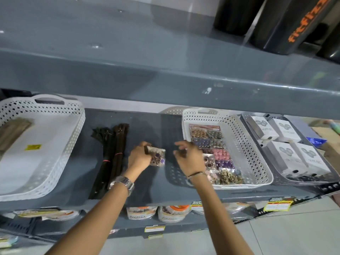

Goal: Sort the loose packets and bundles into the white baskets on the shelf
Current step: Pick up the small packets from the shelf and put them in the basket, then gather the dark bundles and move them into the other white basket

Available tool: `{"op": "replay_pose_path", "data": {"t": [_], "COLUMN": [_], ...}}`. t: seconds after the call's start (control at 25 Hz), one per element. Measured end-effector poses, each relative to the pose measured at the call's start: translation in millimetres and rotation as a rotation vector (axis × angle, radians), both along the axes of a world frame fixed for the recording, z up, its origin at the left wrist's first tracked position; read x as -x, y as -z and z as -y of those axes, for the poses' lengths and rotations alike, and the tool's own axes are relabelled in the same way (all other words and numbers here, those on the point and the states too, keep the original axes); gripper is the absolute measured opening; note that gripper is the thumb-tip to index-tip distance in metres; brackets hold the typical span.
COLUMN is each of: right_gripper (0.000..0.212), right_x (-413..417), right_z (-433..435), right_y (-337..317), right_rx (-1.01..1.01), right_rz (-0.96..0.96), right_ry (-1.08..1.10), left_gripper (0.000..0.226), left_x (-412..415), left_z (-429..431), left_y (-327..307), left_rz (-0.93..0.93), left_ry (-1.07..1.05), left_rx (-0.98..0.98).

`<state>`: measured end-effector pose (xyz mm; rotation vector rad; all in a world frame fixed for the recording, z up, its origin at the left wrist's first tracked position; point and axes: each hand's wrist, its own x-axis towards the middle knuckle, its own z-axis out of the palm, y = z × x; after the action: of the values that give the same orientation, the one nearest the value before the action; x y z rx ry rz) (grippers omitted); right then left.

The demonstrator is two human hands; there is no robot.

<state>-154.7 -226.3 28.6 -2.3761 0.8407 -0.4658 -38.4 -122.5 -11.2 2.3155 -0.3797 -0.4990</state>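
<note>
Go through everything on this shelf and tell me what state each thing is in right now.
Left hand: gripping a small packet.
Right hand: open, empty.
Left basket: nearly empty.
Middle basket: partly filled with button packets.
Dark bundles: loose on the shelf.
White boxes: in clear tray.

Grey metal shelving unit (pixel 165 85) fills most of the view, its paint glossy with small white chips along the front edge. Above that edge, the upper shelf carries black containers (pixel 276 24) at the right, one with orange lettering. Behind the unit, a pale wall (pixel 174 4) shows at the top. Below the front edge of the lower deck, yellow price labels (pixel 277 205) are fixed to the rail. Right of the unit and beneath it, light grey floor tiles (pixel 294 232) are visible.
</note>
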Motion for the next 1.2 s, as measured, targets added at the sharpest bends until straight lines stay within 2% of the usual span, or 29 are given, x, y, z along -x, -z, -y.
{"op": "replay_pose_path", "data": {"t": [0.08, 0.16, 0.24, 0.32, 0.4, 0.44, 0.52, 0.6, 0.72, 0.84, 0.92, 1.0, 1.12, 1.2], "right_gripper": [0.037, 0.039, 0.035, 0.038, 0.038, 0.036, 0.033, 0.033, 0.032, 0.030, 0.030, 0.031, 0.037, 0.034], "right_x": [-15.0, -16.9, 0.0, 32.7, 65.9, 78.3, 92.5, 92.1, 85.1, 83.3, 84.8, 84.9, 75.7, 53.8], "right_z": [-6.2, 7.2, 33.5, 70.6, 109.8, 128.0, 154.7, 165.0, 158.2, 152.7, 147.5, 138.0, 116.7, 89.7], "right_y": [-3.3, -14.0, -21.4, -17.6, -6.7, 0.8, 15.5, 28.6, 36.4, 31.1, 24.4, 18.3, 1.1, -13.7], "right_rx": [-0.098, -0.250, -0.319, -0.380, -0.449, -0.416, -0.312, -0.311, -0.282, -0.144, -0.106, -0.121, -0.112, 0.024], "right_rz": [-0.067, 0.095, 0.334, 0.412, 0.351, 0.258, 0.032, -0.121, -0.271, -0.381, -0.380, -0.461, -0.549, -0.484], "right_ry": [-0.033, 0.040, 0.178, 0.348, 0.517, 0.571, 0.572, 0.527, 0.502, 0.509, 0.520, 0.434, 0.411, 0.455], "left_gripper": [0.024, 0.024, 0.027, 0.039, 0.055, 0.058, 0.059, 0.058, 0.055, 0.050, 0.054, 0.061, 0.057, 0.049], "left_x": [-5.0, 5.1, 25.9, 52.8, 77.8, 86.4, 98.0, 105.4, 106.0, 108.2, 108.8, 104.4, 77.4, 41.5], "left_z": [5.6, 26.1, 55.9, 86.2, 106.7, 111.6, 114.7, 112.8, 113.0, 111.5, 107.2, 101.9, 80.9, 49.7], "left_y": [-16.0, -36.2, -51.7, -59.8, -55.8, -49.0, -32.5, -20.9, -16.3, -15.0, -16.8, -19.7, -22.5, -22.2], "left_rz": [-0.105, -0.211, -0.240, -0.215, -0.053, 0.103, 0.423, 0.550, 0.597, 0.645, 0.596, 0.509, 0.494, 0.485], "left_ry": [-0.081, -0.055, 0.067, 0.300, 0.584, 0.699, 0.847, 0.916, 0.901, 0.900, 0.912, 0.865, 0.606, 0.280], "left_rx": [0.266, 0.458, 0.514, 0.491, 0.299, 0.140, -0.193, -0.430, -0.499, -0.497, -0.416, -0.229, 0.035, 0.118]}}
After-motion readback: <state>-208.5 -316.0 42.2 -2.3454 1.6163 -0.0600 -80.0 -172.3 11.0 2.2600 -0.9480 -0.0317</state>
